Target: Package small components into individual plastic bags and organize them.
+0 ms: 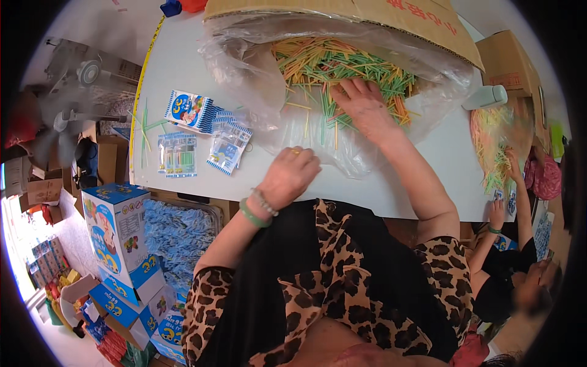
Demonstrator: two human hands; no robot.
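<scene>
A heap of thin green, yellow and orange sticks [342, 58] spills from a clear plastic bag [244, 79] that lines a cardboard box [342, 11] lying on its side. My right hand [367, 113] reaches onto the near edge of this heap, fingers apart and touching the sticks. Closer to me, my left hand [288, 176] is curled closed above the table's front edge; whatever it may hold is hidden. To its left lie a stack of blue-and-white packets [185, 111], some loose packets [227, 145] and a see-through packet [177, 154] with coloured sticks showing inside.
The white table [168, 70] has loose green sticks [145, 131] at its left side. A pale bottle [486, 97] stands at the right. Another person's hand [496, 213] works beside a second stick pile [489, 131]. Printed cartons [116, 226] and a packet-filled bin [180, 235] sit lower left.
</scene>
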